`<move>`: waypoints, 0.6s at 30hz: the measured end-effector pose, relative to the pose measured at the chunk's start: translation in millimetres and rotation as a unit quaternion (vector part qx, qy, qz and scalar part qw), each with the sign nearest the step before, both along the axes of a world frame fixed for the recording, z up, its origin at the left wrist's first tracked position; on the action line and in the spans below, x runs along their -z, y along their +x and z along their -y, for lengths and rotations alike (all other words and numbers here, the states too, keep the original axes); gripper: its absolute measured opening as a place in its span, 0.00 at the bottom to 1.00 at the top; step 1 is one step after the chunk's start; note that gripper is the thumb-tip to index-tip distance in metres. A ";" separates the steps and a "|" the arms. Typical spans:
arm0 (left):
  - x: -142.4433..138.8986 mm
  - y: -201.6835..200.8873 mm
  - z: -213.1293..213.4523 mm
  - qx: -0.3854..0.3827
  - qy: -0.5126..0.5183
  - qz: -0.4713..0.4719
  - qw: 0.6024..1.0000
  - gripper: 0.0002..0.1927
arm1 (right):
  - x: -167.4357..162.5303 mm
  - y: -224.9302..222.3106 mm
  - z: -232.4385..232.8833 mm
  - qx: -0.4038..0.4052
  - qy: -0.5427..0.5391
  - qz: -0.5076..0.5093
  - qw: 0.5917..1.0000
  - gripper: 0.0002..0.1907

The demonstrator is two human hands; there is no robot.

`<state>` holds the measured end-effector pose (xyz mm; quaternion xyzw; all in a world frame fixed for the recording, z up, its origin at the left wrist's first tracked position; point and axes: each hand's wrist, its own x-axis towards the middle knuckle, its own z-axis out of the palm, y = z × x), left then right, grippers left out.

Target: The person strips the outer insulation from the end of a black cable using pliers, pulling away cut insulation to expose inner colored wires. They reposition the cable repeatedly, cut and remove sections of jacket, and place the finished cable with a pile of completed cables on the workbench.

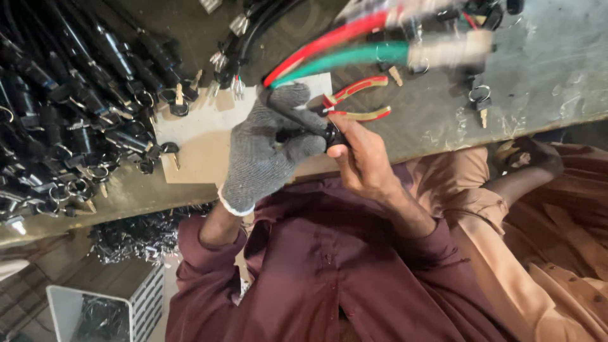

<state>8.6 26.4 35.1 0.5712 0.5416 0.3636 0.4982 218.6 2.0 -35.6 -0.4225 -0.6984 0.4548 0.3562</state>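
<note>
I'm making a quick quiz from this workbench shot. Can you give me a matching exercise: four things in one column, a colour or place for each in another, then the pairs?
Things:
1. left hand
2. right hand
3. pliers
4. piled black parts with keys

Descriptions:
A. bare, pinching a small black part
B. red-and-yellow handles, lying on the bench
C. heaped at the left end of the bench
D. in a grey knitted glove

Pairs: 1-D, 2-A, 3-B, 4-C
</note>
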 end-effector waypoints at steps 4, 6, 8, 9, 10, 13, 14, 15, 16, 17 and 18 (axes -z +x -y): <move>0.5 -0.9 3.9 0.033 0.103 -0.114 0.988 0.13 | 5.2 3.4 -2.6 -0.026 -0.035 -0.033 0.999 0.07; -0.5 -0.9 5.6 0.028 0.177 -0.121 0.976 0.17 | 6.4 4.3 -3.7 -0.032 0.023 -0.019 0.999 0.13; -1.0 -2.2 6.2 0.039 0.210 -0.154 0.965 0.23 | 7.2 4.8 -3.4 -0.035 0.044 -0.016 0.998 0.20; -1.1 -3.5 6.0 0.048 0.156 -0.118 0.980 0.26 | 7.5 5.3 -2.7 -0.037 0.034 -0.018 0.999 0.21; -0.7 -6.1 5.0 0.057 0.102 -0.081 0.990 0.28 | 7.9 5.3 -1.6 -0.039 0.025 -0.021 0.999 0.22; 1.6 -14.8 0.6 0.102 0.095 -0.049 0.989 0.27 | 9.4 5.8 2.7 -0.023 0.066 -0.002 0.998 0.24; 2.3 -17.8 -1.1 0.119 0.119 -0.053 0.984 0.24 | 10.0 5.4 3.6 -0.027 0.065 -0.009 0.997 0.22; 3.0 -19.4 -2.9 0.118 0.091 -0.041 0.988 0.24 | 10.3 5.3 4.9 -0.033 0.062 -0.017 0.997 0.20; 3.1 -20.0 -4.2 0.115 0.066 -0.031 0.991 0.24 | 10.9 4.6 5.0 -0.039 0.063 -0.026 0.997 0.18; 2.6 -18.0 -3.9 0.118 0.044 -0.022 0.992 0.23 | 11.3 4.1 5.2 -0.032 0.030 -0.032 0.999 0.17; 1.8 -15.4 -4.0 0.117 0.080 -0.052 0.989 0.22 | 11.7 3.4 4.7 -0.023 -0.005 -0.034 0.999 0.15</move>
